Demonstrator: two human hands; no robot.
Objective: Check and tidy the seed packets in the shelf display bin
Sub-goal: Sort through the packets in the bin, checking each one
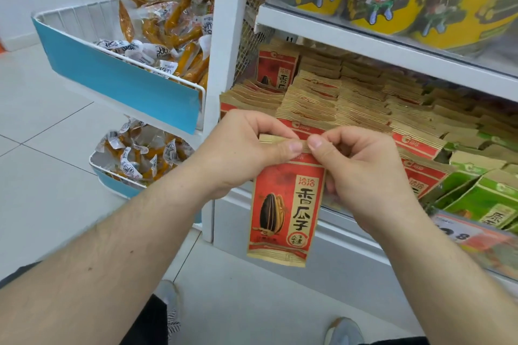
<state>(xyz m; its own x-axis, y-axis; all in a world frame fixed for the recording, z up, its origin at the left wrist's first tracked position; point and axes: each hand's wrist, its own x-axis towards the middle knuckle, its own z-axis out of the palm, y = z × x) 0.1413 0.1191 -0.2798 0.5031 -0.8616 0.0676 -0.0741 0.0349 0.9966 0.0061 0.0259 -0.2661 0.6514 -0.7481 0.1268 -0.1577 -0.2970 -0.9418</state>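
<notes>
So, 1 red seed packet (283, 204) is out of the shelf display bin (364, 221) right now, hanging in front of the bin's front edge near its left corner. Both hands have it by the folded kraft strip along the top: the left hand (246, 148) pinches it with thumb over curled fingers, and the right hand (356, 159) does the same from the other side, thumb tips nearly touching in the middle. Neither hand is loose or spread, both are properly closed on that top seam.

The rest of the red packets (311, 103) stand in rows inside the bin, mostly upright, with green packets (482, 199) at the right end. 1 red packet at the back left corner stands taller than its row.

Handling-wise I'd guess this thing is light, a thin paper pouch that crinkles and bends easily, with loose seeds shifting around inside. It hangs straight down from the pinch, so no real weight there. The flat sealed top strip looks like the best place to hold it; squeezing the belly would probably just crumple it. Sliding it back into a tight row, I'd go bottom edge first.

Off to the left are 2 wire baskets (117, 75) of vacuum-packed snacks (165, 28).
</notes>
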